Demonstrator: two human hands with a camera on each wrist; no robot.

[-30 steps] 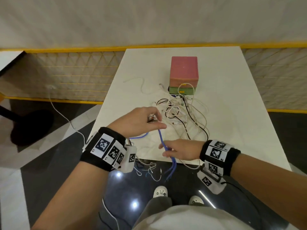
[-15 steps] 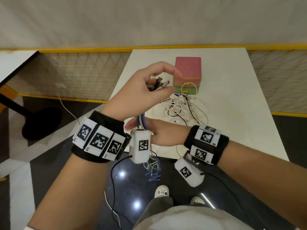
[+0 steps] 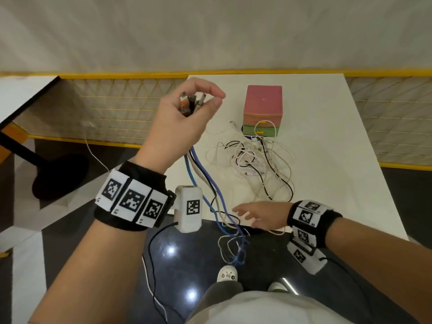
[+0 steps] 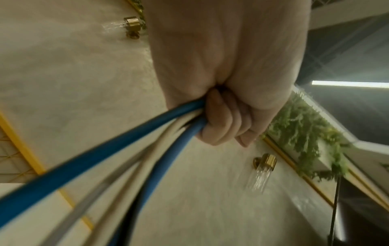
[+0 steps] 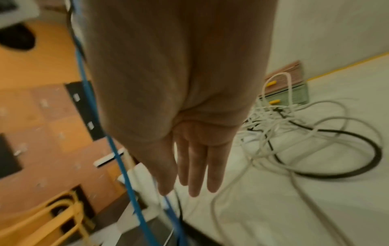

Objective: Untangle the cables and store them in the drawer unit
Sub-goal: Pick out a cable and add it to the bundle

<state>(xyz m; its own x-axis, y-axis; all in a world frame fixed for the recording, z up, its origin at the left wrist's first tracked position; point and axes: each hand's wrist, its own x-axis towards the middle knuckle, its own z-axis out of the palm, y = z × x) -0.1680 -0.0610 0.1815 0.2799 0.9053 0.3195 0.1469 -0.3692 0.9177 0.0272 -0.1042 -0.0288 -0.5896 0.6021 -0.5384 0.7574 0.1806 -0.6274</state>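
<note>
At the left, the left hand [image 3: 180, 127] is raised above the table's [image 3: 327, 141] near-left corner, fingers curled tight round a bundle of cables [image 3: 205, 183]. The connector ends [image 3: 190, 102] stick up out of the fist, too small and crowded to tell apart. In the left wrist view the bundle [image 4: 118, 149] is blurred; two blue cables, pale ones and a dark one leave the fist. The bundle hangs down past the table's near edge, and its lower loops [image 3: 233, 249] dangle over the dark floor, where the strands cannot be followed singly.

Just right of the hanging cables, the right hand [image 3: 259, 216] is over the near edge, fingers [image 5: 195, 166] straight and slightly spread, holding nothing; whether its fingertips touch a strand cannot be told.

Farther right, near the table's middle, lies a tangle of white and black cables [image 3: 259, 162]. Behind it, touching its far strands, stands the drawer unit [image 3: 263, 111], pink above, green below. Both drawers look closed, their contents hidden. A white cable loop [image 3: 266, 127] lies against the drawer fronts.
</note>
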